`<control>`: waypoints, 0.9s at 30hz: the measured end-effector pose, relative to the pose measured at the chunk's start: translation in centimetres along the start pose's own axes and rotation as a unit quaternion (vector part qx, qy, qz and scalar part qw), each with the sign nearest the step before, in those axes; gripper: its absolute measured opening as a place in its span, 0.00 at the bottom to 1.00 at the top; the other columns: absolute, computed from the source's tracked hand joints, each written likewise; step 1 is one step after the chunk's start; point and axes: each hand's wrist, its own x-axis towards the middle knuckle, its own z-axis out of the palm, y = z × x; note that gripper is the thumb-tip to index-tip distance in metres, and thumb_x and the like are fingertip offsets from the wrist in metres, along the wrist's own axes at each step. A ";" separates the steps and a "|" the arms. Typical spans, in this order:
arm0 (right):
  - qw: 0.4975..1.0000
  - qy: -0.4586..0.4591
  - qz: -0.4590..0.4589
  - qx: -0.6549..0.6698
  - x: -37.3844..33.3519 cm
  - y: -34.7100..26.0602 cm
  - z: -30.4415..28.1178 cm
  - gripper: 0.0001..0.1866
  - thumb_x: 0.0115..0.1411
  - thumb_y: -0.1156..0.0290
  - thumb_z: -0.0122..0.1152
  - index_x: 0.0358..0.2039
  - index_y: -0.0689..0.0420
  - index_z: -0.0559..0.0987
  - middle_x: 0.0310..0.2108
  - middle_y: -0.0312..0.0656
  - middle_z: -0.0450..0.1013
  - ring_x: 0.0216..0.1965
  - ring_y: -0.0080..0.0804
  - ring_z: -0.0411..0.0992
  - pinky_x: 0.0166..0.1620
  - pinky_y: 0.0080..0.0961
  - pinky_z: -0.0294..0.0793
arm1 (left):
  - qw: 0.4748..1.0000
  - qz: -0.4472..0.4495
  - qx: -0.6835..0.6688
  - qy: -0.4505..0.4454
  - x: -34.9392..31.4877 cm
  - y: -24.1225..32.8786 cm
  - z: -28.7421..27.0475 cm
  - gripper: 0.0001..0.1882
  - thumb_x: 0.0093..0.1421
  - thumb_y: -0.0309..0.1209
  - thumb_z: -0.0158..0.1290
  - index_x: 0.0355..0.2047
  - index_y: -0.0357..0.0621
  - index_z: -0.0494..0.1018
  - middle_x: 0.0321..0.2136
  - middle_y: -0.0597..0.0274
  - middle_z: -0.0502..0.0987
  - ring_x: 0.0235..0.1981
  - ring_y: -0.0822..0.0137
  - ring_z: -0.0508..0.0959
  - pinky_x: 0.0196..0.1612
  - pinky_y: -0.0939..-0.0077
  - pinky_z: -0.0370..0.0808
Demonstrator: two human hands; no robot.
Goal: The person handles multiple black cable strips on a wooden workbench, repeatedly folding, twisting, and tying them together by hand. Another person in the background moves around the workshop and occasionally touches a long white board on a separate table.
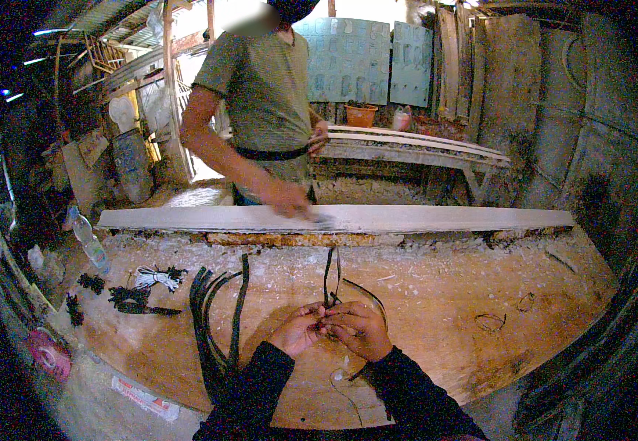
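Observation:
Close together over the plywood table (436, 367), my left hand (298, 331) and my right hand (358, 331) pinch a thin black strip (327, 275) at their fingertips. The strip loops up and away from the fingers toward the far side. Another black strip (369, 292) curves out behind my right hand. What the fingertips do with the strip is partly hidden by the fingers. Just left of my left forearm lie several long black strips (200, 323), bent in an arc.
Farther left are black bundles (129, 298), a white cord bundle (159, 278) and a clear bottle (89, 239). A long white board (451, 218) spans the far edge; a person (267, 103) behind it reaches a hand onto it. Thin wire loops (491, 322) lie at right.

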 end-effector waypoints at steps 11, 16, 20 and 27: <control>0.981 0.047 0.101 0.159 -0.1 -0.3 0.6 0.06 0.45 0.75 0.56 0.26 0.57 0.76 0.32 0.42 0.70 0.36 0.33 0.67 0.41 0.25 0.64 | 0.999 0.023 -0.021 0.034 -0.1 -0.2 0.5 0.06 0.52 0.29 0.48 0.29 0.41 0.69 0.28 0.62 0.73 0.24 0.70 0.73 0.25 0.84 0.71; 0.950 0.068 0.175 0.248 -0.4 0.0 1.3 0.05 0.47 0.74 0.56 0.26 0.59 0.74 0.30 0.41 0.69 0.36 0.29 0.66 0.40 0.23 0.63 | 1.000 0.029 0.007 0.009 0.0 0.0 0.7 0.06 0.51 0.28 0.49 0.30 0.41 0.69 0.29 0.63 0.73 0.26 0.72 0.73 0.27 0.84 0.72; 0.894 0.083 0.253 0.360 -0.5 0.3 1.2 0.04 0.48 0.73 0.55 0.26 0.59 0.73 0.27 0.37 0.69 0.33 0.25 0.66 0.39 0.21 0.64 | 0.996 0.059 0.058 0.031 -0.2 -0.2 1.2 0.08 0.49 0.26 0.51 0.31 0.41 0.69 0.29 0.64 0.72 0.29 0.73 0.72 0.31 0.83 0.71; 0.764 0.089 0.367 0.523 -0.3 0.4 0.8 0.05 0.50 0.73 0.53 0.28 0.60 0.71 0.25 0.36 0.69 0.26 0.23 0.67 0.32 0.19 0.68 | 0.988 0.098 0.112 0.029 0.1 -0.7 1.8 0.06 0.49 0.24 0.51 0.29 0.42 0.68 0.26 0.64 0.71 0.27 0.72 0.71 0.30 0.82 0.70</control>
